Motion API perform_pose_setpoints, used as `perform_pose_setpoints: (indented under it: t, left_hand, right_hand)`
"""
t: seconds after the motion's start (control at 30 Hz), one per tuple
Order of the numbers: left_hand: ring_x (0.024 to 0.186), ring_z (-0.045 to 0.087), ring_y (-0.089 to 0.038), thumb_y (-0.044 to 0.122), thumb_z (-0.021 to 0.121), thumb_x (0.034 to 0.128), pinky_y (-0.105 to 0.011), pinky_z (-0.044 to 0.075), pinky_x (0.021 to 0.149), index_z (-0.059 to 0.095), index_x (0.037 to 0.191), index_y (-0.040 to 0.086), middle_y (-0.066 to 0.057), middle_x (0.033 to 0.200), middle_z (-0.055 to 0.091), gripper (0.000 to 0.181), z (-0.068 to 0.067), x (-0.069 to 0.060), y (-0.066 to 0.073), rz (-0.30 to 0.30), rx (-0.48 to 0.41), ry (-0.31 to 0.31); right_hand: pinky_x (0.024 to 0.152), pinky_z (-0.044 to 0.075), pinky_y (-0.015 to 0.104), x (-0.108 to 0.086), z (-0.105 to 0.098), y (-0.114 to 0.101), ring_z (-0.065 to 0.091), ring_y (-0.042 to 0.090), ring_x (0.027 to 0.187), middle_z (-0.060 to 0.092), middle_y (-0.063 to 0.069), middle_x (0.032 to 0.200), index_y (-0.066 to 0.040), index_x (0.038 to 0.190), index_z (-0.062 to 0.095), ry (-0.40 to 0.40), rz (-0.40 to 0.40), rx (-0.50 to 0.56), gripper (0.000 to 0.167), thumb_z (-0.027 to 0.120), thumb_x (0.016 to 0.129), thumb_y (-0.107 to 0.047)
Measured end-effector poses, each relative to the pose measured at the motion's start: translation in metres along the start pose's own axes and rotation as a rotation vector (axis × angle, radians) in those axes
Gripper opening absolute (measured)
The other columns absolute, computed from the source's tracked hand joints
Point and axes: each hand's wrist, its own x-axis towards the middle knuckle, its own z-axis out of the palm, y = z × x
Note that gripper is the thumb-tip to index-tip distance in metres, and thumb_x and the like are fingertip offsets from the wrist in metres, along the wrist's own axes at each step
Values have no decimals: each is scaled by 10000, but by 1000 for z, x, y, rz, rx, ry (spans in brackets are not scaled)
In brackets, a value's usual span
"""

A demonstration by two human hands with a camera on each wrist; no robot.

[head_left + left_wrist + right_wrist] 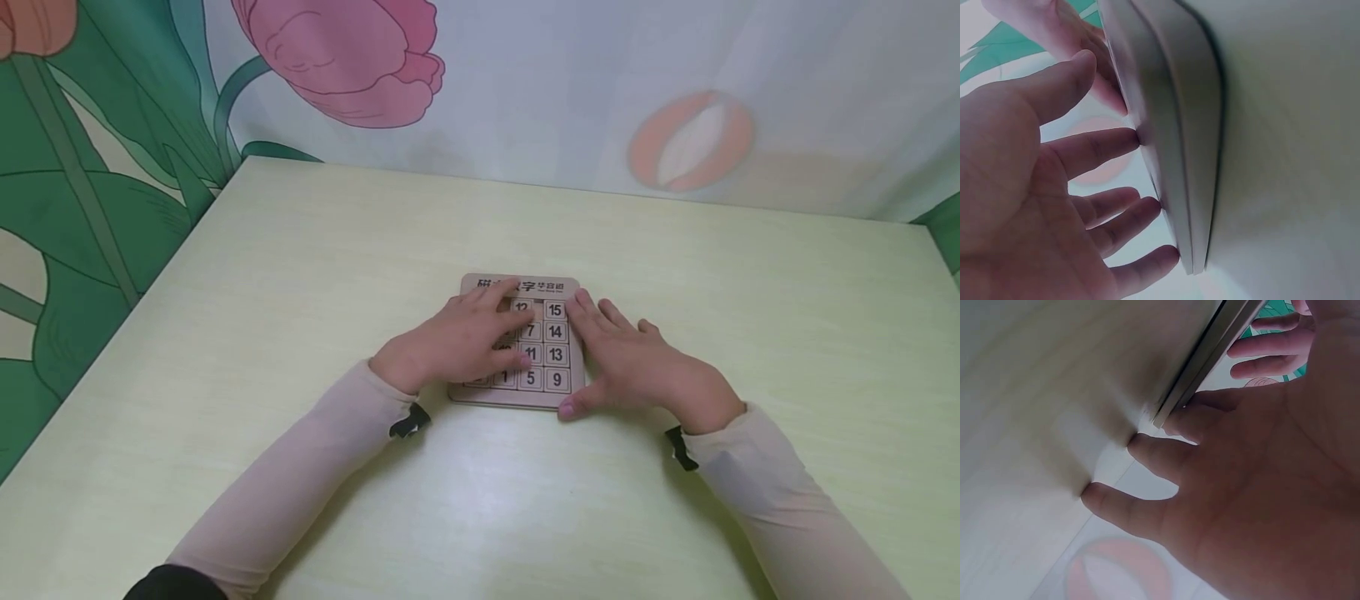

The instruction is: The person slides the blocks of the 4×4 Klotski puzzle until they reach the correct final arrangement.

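A number sliding puzzle lies flat on the table, a wooden-coloured board with square tiles and dark lettering along its top edge. Tiles such as 15, 14, 13, 5 and 9 can be read; the left hand covers several others. Spread over the tiles from the left is my left hand, and its fingertips touch the board's face in the left wrist view. My right hand lies along the board's right edge, thumb by the lower right corner. In the right wrist view, two of its fingers rest on the tabletop.
The pale wood-grain table spreads out on all sides of the puzzle. Behind it hangs a light curtain printed with a pink flower and a ball. Green printed leaves appear past the table's left edge.
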Motion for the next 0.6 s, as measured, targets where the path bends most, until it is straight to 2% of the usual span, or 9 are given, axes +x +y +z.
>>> perform_pose_setpoints:
  t: [0.27,0.47,0.6]
  left_hand:
    - [1497,187,-325,481,585,1005,-541,278,1137,476,1523,148,-160,1650,172,626,-8,-4,-4,-36,-23,1]
    - [1517,118,-329,440,574,1021,-602,276,1123,499,1510,160,-185,1657,127,569,-11,-6,-7,-71,-87,-31]
    - [1515,115,-350,378,581,1030,-507,232,1168,503,1499,103,-228,1648,108,549,-10,-4,-9,-39,-151,-31]
  right_hand:
    - [1093,89,741,0,0,-1,6,428,1507,-59,147,1674,-82,1626,21,13,-8,30,1368,806,687,-693]
    - [1090,97,744,0,0,-1,8,438,1504,-58,176,1668,-78,1625,44,10,1,21,1361,811,682,-690]
    - [1089,103,744,0,-1,-1,4,448,1500,-63,216,1656,-96,1630,52,3,7,7,1353,803,682,-702]
